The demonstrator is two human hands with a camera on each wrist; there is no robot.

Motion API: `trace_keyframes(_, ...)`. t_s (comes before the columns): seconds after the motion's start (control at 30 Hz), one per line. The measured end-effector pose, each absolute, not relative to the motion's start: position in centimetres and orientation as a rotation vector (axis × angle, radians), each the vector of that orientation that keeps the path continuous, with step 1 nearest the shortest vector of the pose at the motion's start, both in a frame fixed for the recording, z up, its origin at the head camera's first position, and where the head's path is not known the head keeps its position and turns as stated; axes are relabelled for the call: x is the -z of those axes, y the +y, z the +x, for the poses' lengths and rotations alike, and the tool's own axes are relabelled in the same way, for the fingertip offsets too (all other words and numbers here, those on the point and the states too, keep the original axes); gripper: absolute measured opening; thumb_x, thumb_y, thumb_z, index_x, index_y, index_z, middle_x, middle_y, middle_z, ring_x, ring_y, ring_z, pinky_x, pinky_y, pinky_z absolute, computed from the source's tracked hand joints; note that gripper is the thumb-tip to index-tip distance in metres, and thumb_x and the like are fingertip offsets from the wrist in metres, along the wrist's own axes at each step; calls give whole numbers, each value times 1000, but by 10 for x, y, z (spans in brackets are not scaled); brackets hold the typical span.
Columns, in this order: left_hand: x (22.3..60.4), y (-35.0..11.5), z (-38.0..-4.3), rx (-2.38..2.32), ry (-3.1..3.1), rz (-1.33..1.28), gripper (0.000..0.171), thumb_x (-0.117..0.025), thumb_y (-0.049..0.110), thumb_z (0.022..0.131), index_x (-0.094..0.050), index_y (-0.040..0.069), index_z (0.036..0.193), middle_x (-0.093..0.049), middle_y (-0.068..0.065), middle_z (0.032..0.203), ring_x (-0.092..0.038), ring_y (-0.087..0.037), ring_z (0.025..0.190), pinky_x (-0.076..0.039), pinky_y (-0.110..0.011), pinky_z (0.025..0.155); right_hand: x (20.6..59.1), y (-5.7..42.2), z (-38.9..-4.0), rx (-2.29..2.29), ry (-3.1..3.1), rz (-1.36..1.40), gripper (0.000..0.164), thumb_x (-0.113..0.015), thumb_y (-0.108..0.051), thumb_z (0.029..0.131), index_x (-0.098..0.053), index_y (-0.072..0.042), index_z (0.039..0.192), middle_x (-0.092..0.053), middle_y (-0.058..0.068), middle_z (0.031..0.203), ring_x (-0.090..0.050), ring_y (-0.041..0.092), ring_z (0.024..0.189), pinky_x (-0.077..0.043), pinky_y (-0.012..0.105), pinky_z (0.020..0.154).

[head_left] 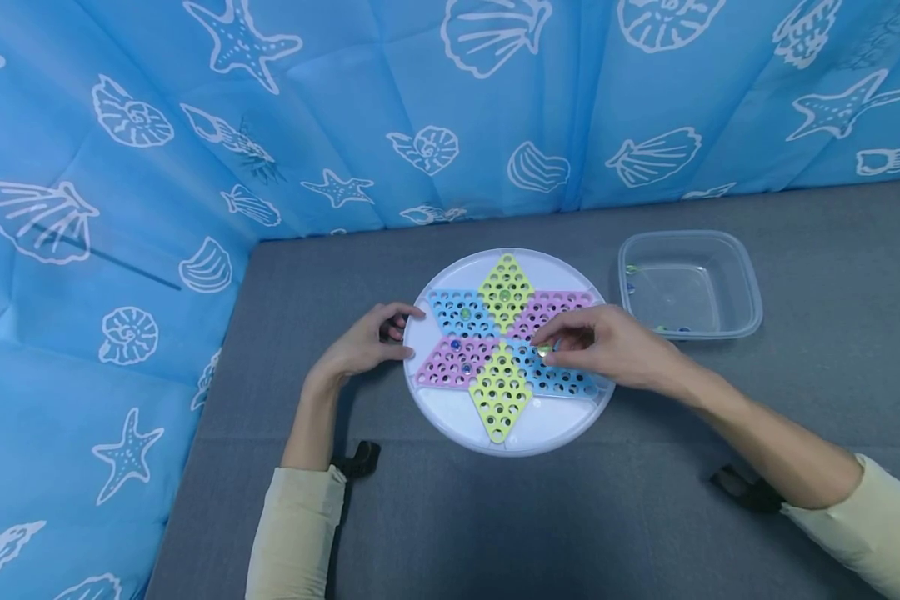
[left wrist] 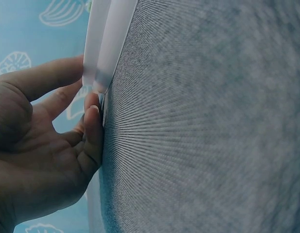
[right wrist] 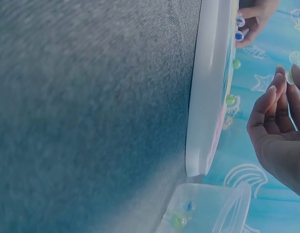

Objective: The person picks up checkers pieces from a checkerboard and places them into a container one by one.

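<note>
A round white Chinese checkers board (head_left: pixel 562 421) with a pink, blue and yellow star of holes lies on the table. Two green marbles (head_left: pixel 465 314) and two blue marbles (head_left: pixel 467 368) sit in its holes. Above the blue section at the star's right, my right hand (head_left: pixel 607 346) pinches a yellow-green marble (right wrist: pixel 289 76) between thumb and fingertips; the right wrist view has it raised off the board. My left hand (head_left: pixel 360 342) touches the board's left rim with thumb and index finger, its other fingers bent low by the grey cloth.
To the board's right stands a clear plastic container (head_left: pixel 752 283) with several green and blue marbles in it. A grey cloth (head_left: pixel 450 517) covers the table. Behind and to the left hangs a blue curtain (head_left: pixel 345 125) with white shell prints.
</note>
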State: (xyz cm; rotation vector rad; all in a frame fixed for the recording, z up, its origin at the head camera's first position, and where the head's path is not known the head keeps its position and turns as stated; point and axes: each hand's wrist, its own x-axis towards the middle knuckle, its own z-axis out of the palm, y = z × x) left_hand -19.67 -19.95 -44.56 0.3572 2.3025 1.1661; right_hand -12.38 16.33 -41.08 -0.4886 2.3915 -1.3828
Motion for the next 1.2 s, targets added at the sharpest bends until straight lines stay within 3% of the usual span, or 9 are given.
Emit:
trace_keyframes(0.4, 446, -199, -196, -1180, 2297, 353, 54, -75, 4, 83, -58, 11, 134, -41, -13, 113, -43, -29, 98, -36, -39, 85, 406, 180, -123, 1376, 2432, -503, 24, -76, -16, 88, -73, -8, 110, -69, -1, 94, -62, 15, 83, -49, 26, 73)
trace_keyframes(0.73, 444, -199, -195, -1189, 2281, 361, 58, -74, 1, 84, -54, 4, 138, -40, -17, 116, -42, -34, 100, -34, -38, 83, 402, 192, -124, 1348, 2498, -498, 23, -75, -16, 88, -73, -8, 110, -69, 1, 95, -59, 16, 80, -47, 25, 71)
trace_keyframes(1.2, 448, -200, -197, -1172, 2309, 359, 54, -75, 2, 83, -59, 11, 133, -40, -12, 111, -43, -27, 96, -36, -39, 84, 396, 206, -124, 1329, 2561, -430, 23, -74, -16, 89, -72, -8, 110, -66, 5, 97, -60, 17, 84, -48, 23, 75)
